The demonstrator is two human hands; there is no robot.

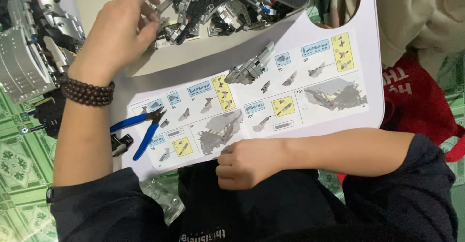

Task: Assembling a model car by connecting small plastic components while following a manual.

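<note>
Head view: right hand (249,163) at lower centre, fingers curled into a loose fist, empty, knuckles resting on the near edge of the instruction booklet (252,97). Blue-handled cutters (140,130) lie on the booklet's left end. Mid-frame, a small grey brick sub-assembly (249,68) sits on the open page. Upper left, left hand (118,29), bead bracelet at the wrist, fingers together pinching into the pile of loose bricks (213,9). Pieces look light, rigid, slick plastic; best pinched by their edges.
</note>
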